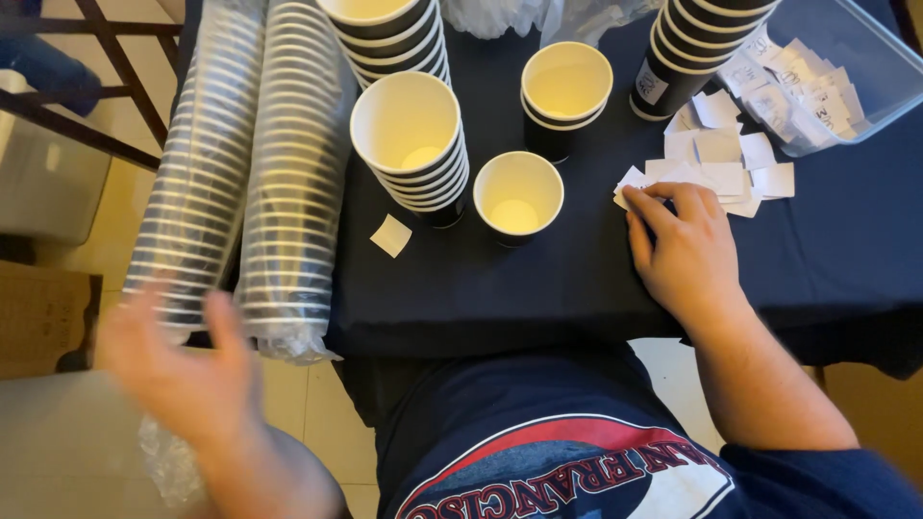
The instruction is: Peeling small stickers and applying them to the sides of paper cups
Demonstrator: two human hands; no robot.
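Paper slips (716,159), small white squares, lie in a loose heap on the dark tablecloth (538,279) at the right, just in front of a clear plastic tub (865,58) holding more of them. Right hand (685,252) rests palm down, fingers spread, fingertips touching the near edge of the heap; nothing pinched yet. Left hand (183,370) is blurred, open, off the table's left edge near the wrapped cup sleeves (245,183), holding nothing visible. Slips look feather-light, thin and floppy, lying flat, so probably hard to lift cleanly; best guess is to slide one off the heap with a fingertip and pinch its free edge. One stray slip (391,235) lies apart by the cup stack (413,144). A single dark paper cup (518,197) stands open between stack and heap: light, stiff at the rim, easily tipped or crushed.
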